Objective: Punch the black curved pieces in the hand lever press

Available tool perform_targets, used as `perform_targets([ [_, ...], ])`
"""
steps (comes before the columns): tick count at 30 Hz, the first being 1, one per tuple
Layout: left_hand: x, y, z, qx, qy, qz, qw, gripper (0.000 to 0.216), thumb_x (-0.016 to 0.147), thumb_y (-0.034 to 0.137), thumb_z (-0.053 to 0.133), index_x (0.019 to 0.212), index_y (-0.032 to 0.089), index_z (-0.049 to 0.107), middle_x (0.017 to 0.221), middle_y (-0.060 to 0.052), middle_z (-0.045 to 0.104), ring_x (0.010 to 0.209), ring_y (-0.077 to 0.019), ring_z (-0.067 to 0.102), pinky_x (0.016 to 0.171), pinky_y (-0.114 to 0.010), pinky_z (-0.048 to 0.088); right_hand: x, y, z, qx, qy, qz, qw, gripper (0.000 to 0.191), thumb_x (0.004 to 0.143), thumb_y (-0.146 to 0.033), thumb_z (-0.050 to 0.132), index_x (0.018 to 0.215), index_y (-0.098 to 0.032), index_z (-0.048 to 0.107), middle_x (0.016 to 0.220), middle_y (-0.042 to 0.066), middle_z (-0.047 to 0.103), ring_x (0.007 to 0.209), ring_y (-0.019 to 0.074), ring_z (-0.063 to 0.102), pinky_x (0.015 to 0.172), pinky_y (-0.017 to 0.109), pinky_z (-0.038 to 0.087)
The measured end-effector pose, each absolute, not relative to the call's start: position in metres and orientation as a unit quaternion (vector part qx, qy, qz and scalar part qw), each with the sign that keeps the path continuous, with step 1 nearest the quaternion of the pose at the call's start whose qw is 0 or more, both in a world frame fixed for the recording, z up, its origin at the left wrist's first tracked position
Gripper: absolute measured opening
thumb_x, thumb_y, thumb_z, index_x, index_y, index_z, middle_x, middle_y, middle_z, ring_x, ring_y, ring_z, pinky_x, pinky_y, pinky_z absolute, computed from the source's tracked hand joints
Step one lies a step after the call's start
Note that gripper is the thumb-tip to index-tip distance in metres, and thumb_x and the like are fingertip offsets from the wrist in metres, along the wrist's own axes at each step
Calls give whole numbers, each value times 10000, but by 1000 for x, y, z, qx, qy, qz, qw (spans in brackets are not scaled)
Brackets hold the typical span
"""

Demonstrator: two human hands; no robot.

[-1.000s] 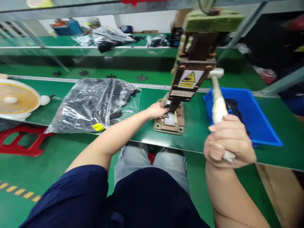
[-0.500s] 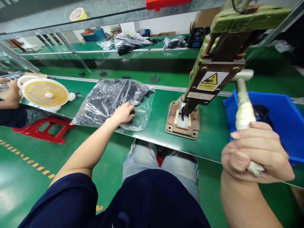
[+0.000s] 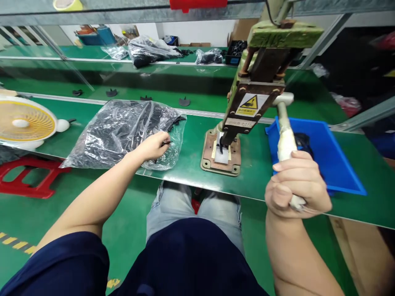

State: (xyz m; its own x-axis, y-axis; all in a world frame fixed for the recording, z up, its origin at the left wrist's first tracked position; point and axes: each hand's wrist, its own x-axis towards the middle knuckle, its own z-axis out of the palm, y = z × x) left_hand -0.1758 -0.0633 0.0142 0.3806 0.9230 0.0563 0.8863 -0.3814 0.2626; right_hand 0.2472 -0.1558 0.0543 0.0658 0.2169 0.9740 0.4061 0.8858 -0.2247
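Note:
My right hand [image 3: 298, 183] is wrapped round the white taped lever [image 3: 285, 139] of a green hand press [image 3: 259, 78]. A small black part [image 3: 221, 144] sits on the white pad of the press base [image 3: 220, 154] under the ram. At the mouth of a clear plastic bag of black parts [image 3: 123, 129], my left hand [image 3: 154, 146] has its fingers pinched on a black part [image 3: 166, 142].
A blue bin [image 3: 327, 160] with black parts stands right of the press. A yellow-and-white fan [image 3: 26, 125] lies at the left. Single black parts [image 3: 184, 101] ride the green belt behind. A red stool [image 3: 21, 181] stands on the floor. More bags [image 3: 148, 51] lie farther back.
My left hand left the press base and went to the bag, where it now pinches a black part. My right hand has stayed on the lever.

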Motion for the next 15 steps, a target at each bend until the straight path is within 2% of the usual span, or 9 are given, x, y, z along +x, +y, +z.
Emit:
perform_targets([
  [5,-125,-51,13,831,524,118,142,391,932,274,666,1321,237,646,1109,-74,770,997,-263,716,858,-338,507,246,-157,57,-227,-688,-70,686,240,831,-258,704,677,-220,524,635,-59,635,727,170,704,959,528,564],
  [8,-88,-47,1,813,511,168,222,292,903,276,717,1188,215,698,964,-40,759,851,-209,694,770,-293,486,246,-157,57,-228,-690,-75,683,232,824,-250,701,682,-221,520,636,-61,633,722,168,701,959,530,569],
  [11,-53,-46,-16,754,498,246,350,192,903,335,735,1033,194,729,841,-3,714,750,-153,634,708,-251,468,246,-157,57,-239,-689,-78,680,254,828,-271,699,672,-223,505,631,-71,627,706,164,698,960,531,574],
  [15,-30,-39,-28,652,466,349,485,244,896,390,751,966,159,712,859,-14,711,748,-127,619,725,-239,501,246,-158,57,-240,-687,-79,682,292,849,-294,700,661,-222,489,627,-68,622,707,162,698,964,523,569],
])
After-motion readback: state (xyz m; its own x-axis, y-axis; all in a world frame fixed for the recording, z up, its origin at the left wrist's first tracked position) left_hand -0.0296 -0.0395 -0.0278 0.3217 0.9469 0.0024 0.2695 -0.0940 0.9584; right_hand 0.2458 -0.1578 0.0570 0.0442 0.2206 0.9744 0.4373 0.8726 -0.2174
